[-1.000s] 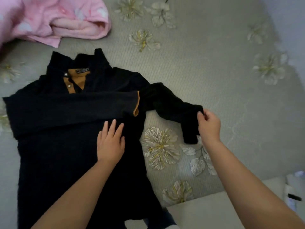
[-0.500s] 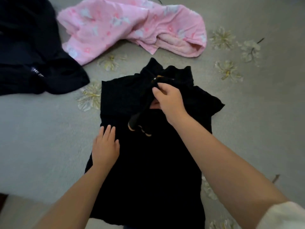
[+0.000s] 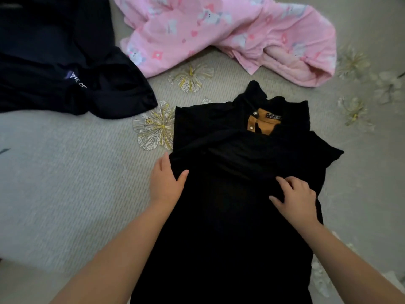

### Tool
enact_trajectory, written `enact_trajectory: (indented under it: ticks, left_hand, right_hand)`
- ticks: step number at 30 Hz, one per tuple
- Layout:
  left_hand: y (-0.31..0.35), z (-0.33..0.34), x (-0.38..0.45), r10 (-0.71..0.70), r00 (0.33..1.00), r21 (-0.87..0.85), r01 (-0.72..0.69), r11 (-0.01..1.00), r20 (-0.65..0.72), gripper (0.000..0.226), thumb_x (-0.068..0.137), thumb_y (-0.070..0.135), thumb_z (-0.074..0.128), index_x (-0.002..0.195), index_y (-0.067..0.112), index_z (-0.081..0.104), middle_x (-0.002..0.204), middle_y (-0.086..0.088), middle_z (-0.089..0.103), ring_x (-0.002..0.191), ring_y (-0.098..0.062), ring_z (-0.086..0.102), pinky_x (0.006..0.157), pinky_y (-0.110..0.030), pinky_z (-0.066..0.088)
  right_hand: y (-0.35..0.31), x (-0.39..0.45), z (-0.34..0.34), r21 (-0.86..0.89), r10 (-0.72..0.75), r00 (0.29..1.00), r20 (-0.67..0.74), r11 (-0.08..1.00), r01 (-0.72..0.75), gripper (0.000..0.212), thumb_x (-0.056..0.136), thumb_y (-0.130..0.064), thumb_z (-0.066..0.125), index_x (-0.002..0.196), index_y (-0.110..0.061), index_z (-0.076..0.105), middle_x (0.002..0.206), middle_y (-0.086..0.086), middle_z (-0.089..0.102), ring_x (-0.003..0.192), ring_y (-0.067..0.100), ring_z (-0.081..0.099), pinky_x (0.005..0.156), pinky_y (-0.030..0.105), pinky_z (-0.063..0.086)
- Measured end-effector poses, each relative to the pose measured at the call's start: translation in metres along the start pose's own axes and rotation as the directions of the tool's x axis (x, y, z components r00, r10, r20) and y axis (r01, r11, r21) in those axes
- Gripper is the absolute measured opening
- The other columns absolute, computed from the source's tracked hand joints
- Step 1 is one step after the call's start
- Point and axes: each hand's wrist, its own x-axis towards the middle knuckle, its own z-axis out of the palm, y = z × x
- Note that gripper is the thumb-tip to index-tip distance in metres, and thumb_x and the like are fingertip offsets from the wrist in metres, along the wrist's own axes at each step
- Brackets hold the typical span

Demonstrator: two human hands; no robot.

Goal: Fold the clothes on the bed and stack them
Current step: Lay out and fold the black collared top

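A black top (image 3: pixel 236 216) with a mustard-lined collar lies flat on the bed, both sleeves folded in across its chest. At the garment's left edge my left hand (image 3: pixel 165 183) pinches the cloth between thumb and fingers. On the right side of the chest my right hand (image 3: pixel 295 199) rests with fingers spread, flat on the fabric. A crumpled pink flowered garment (image 3: pixel 230 34) lies beyond the collar. A dark navy garment (image 3: pixel 65 62) with white lettering is heaped at the upper left.
The grey bedspread (image 3: pixel 65 183) with printed pale flowers covers the whole bed. Its bare stretch lies to the left of the black top and along the right side. The bed's near edge shows at the lower left.
My right hand carried the right sleeve across the chest, let it go and now lies flat on the top. My left hand slid from the chest to the left edge.
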Motion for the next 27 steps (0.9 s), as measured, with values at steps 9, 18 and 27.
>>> enact_trajectory:
  ticks: [9,18,27]
  left_hand:
    - [0.037,-0.024,0.031,0.387,0.909,0.0,-0.392,0.92,-0.156,0.024,0.075,-0.018,0.05,0.094,-0.011,0.064,0.096,-0.029,0.054,0.091,-0.037,0.053,0.081,-0.013,0.03]
    - [0.052,-0.02,0.047,0.235,0.971,0.025,-0.234,0.972,-0.036,0.037,0.084,-0.01,0.044,0.119,-0.005,0.052,0.127,-0.024,0.039,0.118,-0.032,0.04,0.091,-0.008,0.022]
    - [0.126,0.061,-0.006,0.384,0.837,0.485,-0.541,0.687,0.39,0.053,0.09,0.012,0.042,0.141,0.009,0.029,0.152,-0.014,0.014,0.141,-0.027,0.007,0.113,-0.04,0.009]
  right_hand:
    - [0.035,0.007,-0.001,-0.077,-0.11,0.993,-0.047,0.991,0.106,0.032,0.074,0.001,0.07,0.106,0.005,0.065,0.089,0.026,0.062,0.082,0.042,0.059,0.07,0.044,0.043]
    - [0.074,-0.008,-0.006,0.005,-0.209,0.9,-0.382,0.974,0.228,0.019,0.059,0.017,0.064,0.077,0.011,0.069,0.056,0.022,0.052,0.036,0.033,0.049,0.036,0.03,0.04]
    - [0.104,-0.041,0.027,0.265,0.041,0.931,-0.364,0.962,0.061,0.047,0.052,0.021,0.073,0.098,0.014,0.064,0.062,0.023,0.054,0.047,0.036,0.052,0.043,0.039,0.044]
